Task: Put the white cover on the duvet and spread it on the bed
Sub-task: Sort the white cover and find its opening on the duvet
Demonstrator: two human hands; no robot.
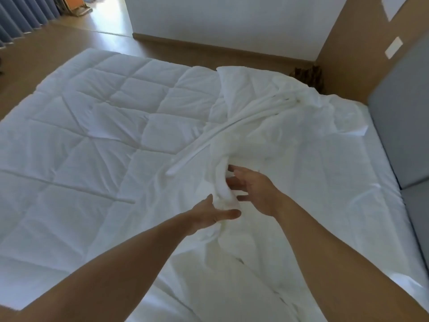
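Observation:
A white quilted duvet (92, 126) lies flat across the left and middle of the bed. The thin white cover (290, 140) is rumpled over the bed's right half, with a bunched ridge running from the far side down to my hands. My left hand (209, 217) pinches the near end of that bunched fold between thumb and fingers. My right hand (253, 189) is just right of it, fingers straight and spread, their tips against the fold.
A grey padded headboard (404, 126) runs along the bed's right edge. Wooden floor (58, 43) surrounds the far and left sides, a white wall (220, 19) stands beyond, and blue-grey curtains (21, 17) hang at the top left.

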